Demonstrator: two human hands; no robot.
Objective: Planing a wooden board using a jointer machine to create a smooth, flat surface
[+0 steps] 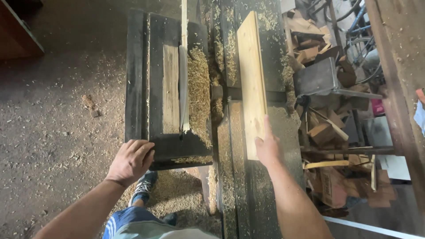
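With the right hand (267, 148) pressed flat on the near end of the pale board (252, 84) along the bench's right side, could slip on shavings (199, 95). Left hand (131, 160) curled over the near-left corner, holding nothing, close to the blade (183, 88).

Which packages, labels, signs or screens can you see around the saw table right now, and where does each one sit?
Cardboard box: on the floor right of the right hand, among wood offcuts; brown, crumpled, with dark print on its side.
Pink item: far right, under the metal stand; too small to tell whether it is a package.
No signs or screens in view.
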